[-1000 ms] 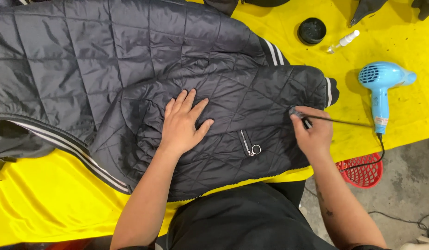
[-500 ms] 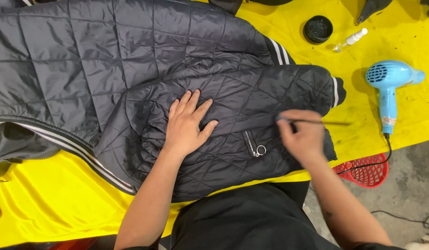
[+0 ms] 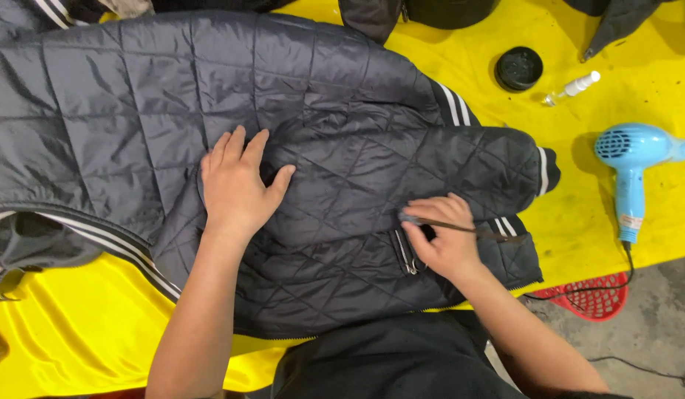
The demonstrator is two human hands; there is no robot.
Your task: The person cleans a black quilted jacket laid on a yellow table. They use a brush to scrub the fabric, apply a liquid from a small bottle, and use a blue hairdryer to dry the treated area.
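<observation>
left hand [image 3: 237, 185]: spread flat, fingers apart, pressing the quilted dark jacket [image 3: 320, 148] down on the yellow-covered bench [image 3: 76, 332].
right hand [image 3: 446, 240]: pinched shut around a thin dark brush [image 3: 468, 227], its tip on the fabric by the metal zipper pull [image 3: 406, 255].
jacket place: across the bench's middle, its hem over the near edge.
risk: the slippery shell could bunch under the flat palm; the thin tool could snag a stitch line.
textures: puffy diamond quilting, striped ribbed cuffs.
right edge: smooth blue plastic hair dryer [image 3: 634, 162], round black tin [image 3: 518, 68], small spray bottle [image 3: 573, 87].
</observation>
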